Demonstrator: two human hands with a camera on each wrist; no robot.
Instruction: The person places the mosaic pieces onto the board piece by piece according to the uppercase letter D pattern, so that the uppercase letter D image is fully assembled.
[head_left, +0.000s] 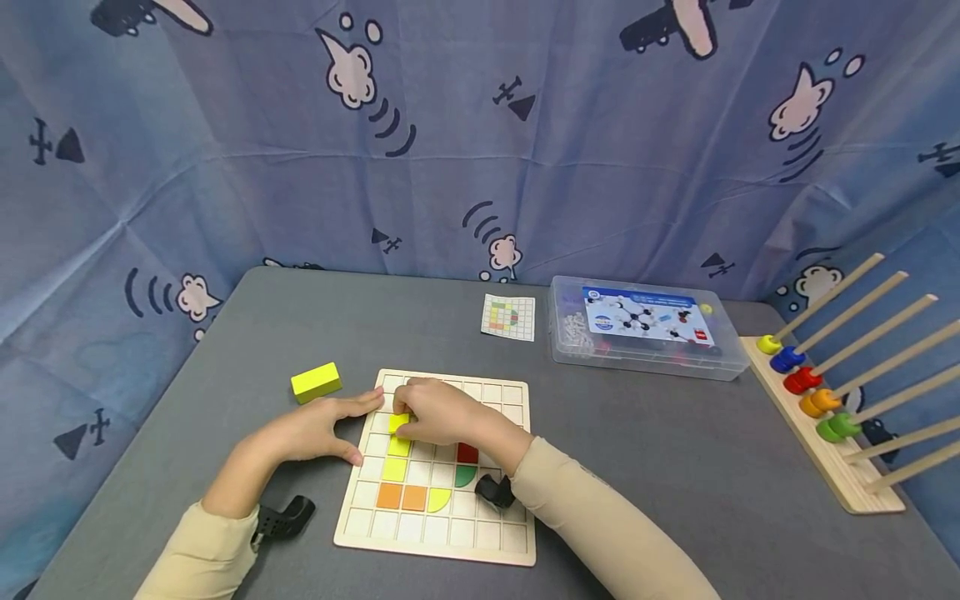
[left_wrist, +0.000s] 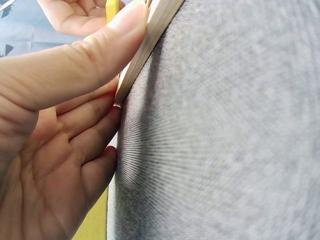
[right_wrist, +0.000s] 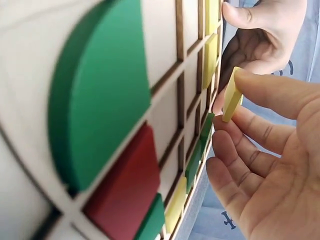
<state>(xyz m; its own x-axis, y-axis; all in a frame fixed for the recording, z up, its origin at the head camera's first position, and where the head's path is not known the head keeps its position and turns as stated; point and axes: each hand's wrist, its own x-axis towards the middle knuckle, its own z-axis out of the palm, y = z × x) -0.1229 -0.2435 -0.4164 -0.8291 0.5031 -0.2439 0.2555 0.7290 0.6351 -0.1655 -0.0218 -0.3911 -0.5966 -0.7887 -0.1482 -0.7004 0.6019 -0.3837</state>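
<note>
A wooden grid board (head_left: 427,554) lies on the table under both hands. My right hand (head_left: 435,410) pinches a yellow square tile (right_wrist: 231,96) between thumb and fingers, held just off the board near its left columns. My left hand (head_left: 318,425) rests at the board's left edge, thumb and fingertips touching it, fingers fairly straight. Set in the grid are yellow squares (head_left: 394,469), orange squares (head_left: 401,497), a yellow quarter-round tile (head_left: 439,500), a red tile (head_left: 467,453) and a rounded green tile (head_left: 465,476). More green and yellow tiles show in the right wrist view; my right arm partly covers the grid.
A yellow block (head_left: 316,382) lies left of the board, beyond my left hand. Behind the board is a small printed pattern card (head_left: 508,317). A clear plastic case (head_left: 645,329) stands at the back right, beside a wooden peg rack (head_left: 825,425) with coloured rings.
</note>
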